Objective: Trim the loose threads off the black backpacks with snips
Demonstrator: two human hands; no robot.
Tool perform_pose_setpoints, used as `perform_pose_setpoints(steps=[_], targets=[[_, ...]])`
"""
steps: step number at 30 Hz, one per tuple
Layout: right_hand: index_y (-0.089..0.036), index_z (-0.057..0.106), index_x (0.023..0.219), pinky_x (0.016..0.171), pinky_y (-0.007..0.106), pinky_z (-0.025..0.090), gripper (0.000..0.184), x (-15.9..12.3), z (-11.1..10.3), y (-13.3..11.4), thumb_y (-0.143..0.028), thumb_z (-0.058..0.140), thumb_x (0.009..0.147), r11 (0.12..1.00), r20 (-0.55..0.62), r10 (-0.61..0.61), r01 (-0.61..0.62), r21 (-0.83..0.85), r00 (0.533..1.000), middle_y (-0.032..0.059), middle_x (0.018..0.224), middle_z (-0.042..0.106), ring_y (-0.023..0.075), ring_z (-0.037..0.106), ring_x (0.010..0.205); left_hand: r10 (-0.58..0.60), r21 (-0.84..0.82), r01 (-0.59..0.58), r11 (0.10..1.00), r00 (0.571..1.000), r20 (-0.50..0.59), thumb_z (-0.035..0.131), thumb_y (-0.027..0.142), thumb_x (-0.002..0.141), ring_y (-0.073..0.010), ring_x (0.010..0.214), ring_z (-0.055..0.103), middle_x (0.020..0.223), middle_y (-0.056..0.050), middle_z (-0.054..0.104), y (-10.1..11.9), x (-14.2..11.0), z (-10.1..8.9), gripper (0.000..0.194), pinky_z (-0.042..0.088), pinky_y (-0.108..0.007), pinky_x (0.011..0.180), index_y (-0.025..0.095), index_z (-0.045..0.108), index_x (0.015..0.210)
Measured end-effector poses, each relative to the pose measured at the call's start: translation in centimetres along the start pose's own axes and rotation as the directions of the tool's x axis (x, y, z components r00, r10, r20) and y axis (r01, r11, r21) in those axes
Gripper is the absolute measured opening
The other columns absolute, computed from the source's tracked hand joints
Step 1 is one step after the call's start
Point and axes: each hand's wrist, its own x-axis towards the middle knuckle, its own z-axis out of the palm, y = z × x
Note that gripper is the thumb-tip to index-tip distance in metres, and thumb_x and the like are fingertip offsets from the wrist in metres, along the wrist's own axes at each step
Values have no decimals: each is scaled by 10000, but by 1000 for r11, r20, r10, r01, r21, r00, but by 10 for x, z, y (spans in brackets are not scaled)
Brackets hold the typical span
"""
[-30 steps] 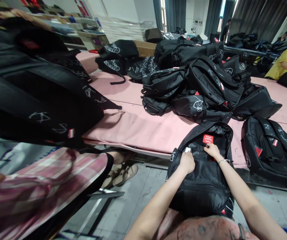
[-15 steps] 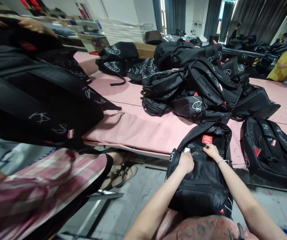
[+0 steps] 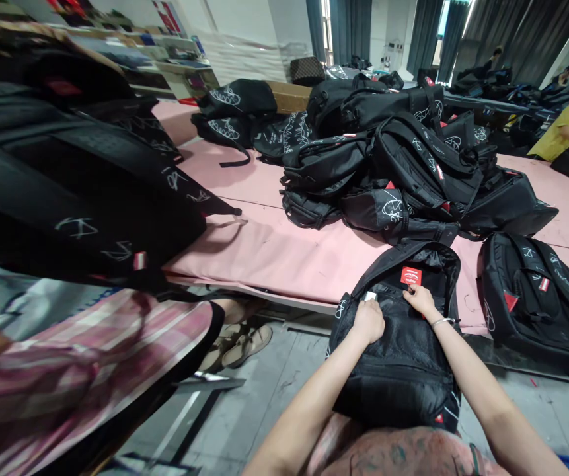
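Head view: the open bag (image 3: 393, 387) straddles the near edge of the tabletop (image 3: 284, 264). The left hand (image 3: 369, 322) has its grip closed on a white piece (image 3: 371, 297); the right hand (image 3: 420, 301) has its grip closed just below the red label (image 3: 411, 276), anything pinched there hidden. Bags (image 3: 378, 152) lie piled beyond.

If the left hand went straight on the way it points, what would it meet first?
The left hand, past the white piece at its fingertips, would probably meet the open backpack's rim; depth is unclear.
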Motion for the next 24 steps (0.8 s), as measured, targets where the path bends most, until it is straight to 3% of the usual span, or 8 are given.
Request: perform_pose_setpoints(steps=[5, 9, 12, 15, 17, 20, 24], targets=[[-216, 630, 724, 532, 203, 359, 206, -2, -3, -2, -384, 517, 761, 1000, -5, -15, 15, 0, 1000, -2, 657, 636, 153, 592, 633, 2, -25, -3, 1000, 1000, -13, 378, 222, 820, -318, 1056, 496, 1198, -287, 514, 0, 0, 0, 474, 313, -408, 823, -37, 477, 1204], [-209, 642, 684, 569, 208, 388, 232, 2, -20, -2, -396, 531, 765, 999, -48, -46, 45, -13, 998, 6, 640, 627, 166, 600, 669, -12, -35, 11, 999, 1000, -22, 381, 225, 816, -321, 1017, 510, 1165, -295, 530, -1, 1, 0, 480, 321, -416, 813, -49, 477, 1197], [-206, 646, 863, 668, 237, 410, 215, 7, -46, 1, -310, 464, 819, 999, -205, -24, 14, -47, 978, 53, 879, 640, 186, 590, 831, -24, -44, 23, 999, 999, -26, 390, 220, 814, -313, 981, 526, 1089, -290, 566, -3, 1, 1, 465, 331, -408, 800, -62, 496, 1169], [-171, 525, 1151, 770, 307, 406, 335, 11, -76, 10, -236, 406, 844, 994, -396, 39, -74, -74, 917, 131, 1176, 511, 228, 530, 1005, -26, -55, 24, 998, 999, -36, 390, 213, 815, -310, 989, 520, 1058, -278, 577, -3, 1, 1, 448, 333, -407, 803, -59, 512, 1150], [-135, 404, 1275, 777, 356, 410, 454, 13, -91, 19, -245, 430, 835, 986, -474, 95, -147, -75, 876, 188, 1266, 416, 261, 526, 1020, -23, -63, 20, 998, 999, -44, 384, 206, 814, -315, 993, 515, 1061, -285, 574, -3, 1, 1, 445, 332, -412, 805, -65, 517, 1142], [-101, 466, 1230, 707, 379, 438, 491, 16, -106, 33, -293, 527, 782, 972, -480, 171, -228, -61, 860, 219, 1142, 517, 291, 586, 908, -28, -78, 24, 997, 998, -55, 387, 201, 809, -322, 981, 520, 1063, -298, 570, -3, 1, 0, 447, 335, -416, 801, -80, 522, 1129], [-125, 655, 974, 630, 328, 456, 274, 18, -114, 43, -254, 537, 763, 982, -416, 143, -180, -51, 898, 150, 785, 656, 268, 632, 745, -46, -118, 36, 992, 995, -84, 392, 187, 804, -321, 980, 529, 1059, -294, 581, -4, -2, -2, 426, 347, -419, 804, -71, 544, 1106]])
